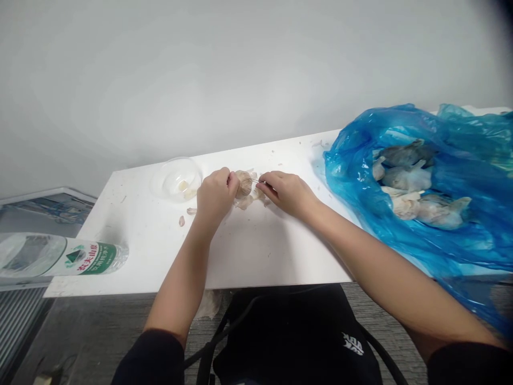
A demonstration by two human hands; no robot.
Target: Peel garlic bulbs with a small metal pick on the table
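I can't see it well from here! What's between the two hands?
In the head view, a garlic bulb with loose papery skins sits between the left hand and right hand, and a thin metal pick touches it.

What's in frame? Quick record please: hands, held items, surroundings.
left hand: holds garlic bulb
right hand: pinches thin metal pick against bulb
table: white table, papery skins by bulb
bowl: clear plastic bowl, peeled cloves at its near side
bag: blue plastic bag, pale lumps inside, unclear
bottle: water bottle, on its side
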